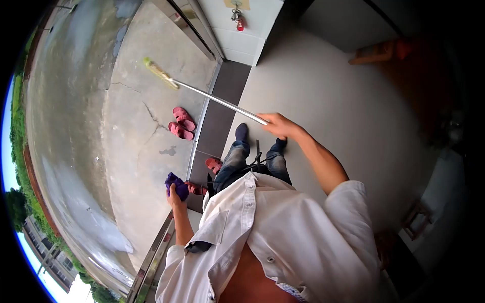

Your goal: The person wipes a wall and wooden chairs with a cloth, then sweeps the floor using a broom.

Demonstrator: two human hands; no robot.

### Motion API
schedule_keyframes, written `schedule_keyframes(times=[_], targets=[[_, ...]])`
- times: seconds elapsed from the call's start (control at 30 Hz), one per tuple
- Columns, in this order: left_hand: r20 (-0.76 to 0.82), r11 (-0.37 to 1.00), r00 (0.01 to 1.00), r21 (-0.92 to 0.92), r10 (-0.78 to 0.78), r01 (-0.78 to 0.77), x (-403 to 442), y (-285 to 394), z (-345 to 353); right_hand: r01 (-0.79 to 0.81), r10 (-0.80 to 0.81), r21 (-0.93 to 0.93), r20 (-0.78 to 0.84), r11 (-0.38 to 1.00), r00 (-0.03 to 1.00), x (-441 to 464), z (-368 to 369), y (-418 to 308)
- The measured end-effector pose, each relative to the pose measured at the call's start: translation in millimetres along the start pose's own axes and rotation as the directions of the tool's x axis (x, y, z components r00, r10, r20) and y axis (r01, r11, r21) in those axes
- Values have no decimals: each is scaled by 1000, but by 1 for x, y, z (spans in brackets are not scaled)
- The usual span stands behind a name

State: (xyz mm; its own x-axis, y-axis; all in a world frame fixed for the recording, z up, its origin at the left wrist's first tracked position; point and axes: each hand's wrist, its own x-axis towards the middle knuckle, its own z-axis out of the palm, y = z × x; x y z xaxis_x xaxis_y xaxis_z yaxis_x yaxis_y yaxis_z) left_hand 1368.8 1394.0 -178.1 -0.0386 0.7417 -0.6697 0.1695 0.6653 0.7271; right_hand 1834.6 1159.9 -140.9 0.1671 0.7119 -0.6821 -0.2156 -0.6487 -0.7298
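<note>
My right hand [277, 125] is closed round the end of a long-handled brush [217, 99]. Its silver pole reaches across the doorway. The yellow-green brush head [160, 74] is over the concrete outside; whether it touches the ground I cannot tell. In my left hand [175, 198] is a crumpled purple cloth [175, 186], gripped near the door frame and held out over the threshold side.
Pink sandals [182, 123] lie on the concrete outside, and red slippers [213, 165] are by my feet on the dark threshold [221, 111]. Keys [236, 15] hang on the tiled wall. A small stool [417, 220] stands indoors at the right.
</note>
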Motion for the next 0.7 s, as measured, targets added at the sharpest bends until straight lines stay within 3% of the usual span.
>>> schedule_keyframes(times=[0.1, 0.13, 0.17, 0.23, 0.3, 0.4, 0.5, 0.53, 0.63, 0.7], targets=[[42, 998, 999, 58, -34, 31, 9, -12, 25, -40, 40, 6, -89, 999, 995, -78, -5, 30], [59, 997, 997, 62, -48, 44, 7, -12, 38, -81, 97, 98, -171, 992, 981, -115, -1, 15], [74, 996, 995, 68, -59, 54, 5, -11, 50, -236, 270, 180, -193, 955, 943, -140, 1, 22], [41, 991, 996, 116, -79, 74, 18, -24, 54, -327, 407, 325, -216, 887, 888, -180, 8, 15], [78, 997, 995, 48, -65, 62, 12, -20, 68, -423, 565, 473, -209, 773, 798, -188, 12, 37], [67, 997, 996, 62, -52, 48, 14, -22, 63, -382, 573, 570, -199, 727, 795, -163, 7, 94], [8, 991, 992, 50, -122, 122, -19, 11, 67, -337, 529, 667, -101, 665, 843, -79, 19, 112], [16, 995, 995, 13, -99, 99, -26, 16, 62, -420, 548, 578, -58, 700, 834, -40, 29, 89], [-8, 999, 1000, -41, -17, 17, -7, -9, 11, -251, 306, 528, -19, 812, 952, 65, 62, 37], [-89, 999, 995, -18, -52, 51, -13, -7, -3, -286, 253, 485, 134, 826, 958, 114, 38, 32]])
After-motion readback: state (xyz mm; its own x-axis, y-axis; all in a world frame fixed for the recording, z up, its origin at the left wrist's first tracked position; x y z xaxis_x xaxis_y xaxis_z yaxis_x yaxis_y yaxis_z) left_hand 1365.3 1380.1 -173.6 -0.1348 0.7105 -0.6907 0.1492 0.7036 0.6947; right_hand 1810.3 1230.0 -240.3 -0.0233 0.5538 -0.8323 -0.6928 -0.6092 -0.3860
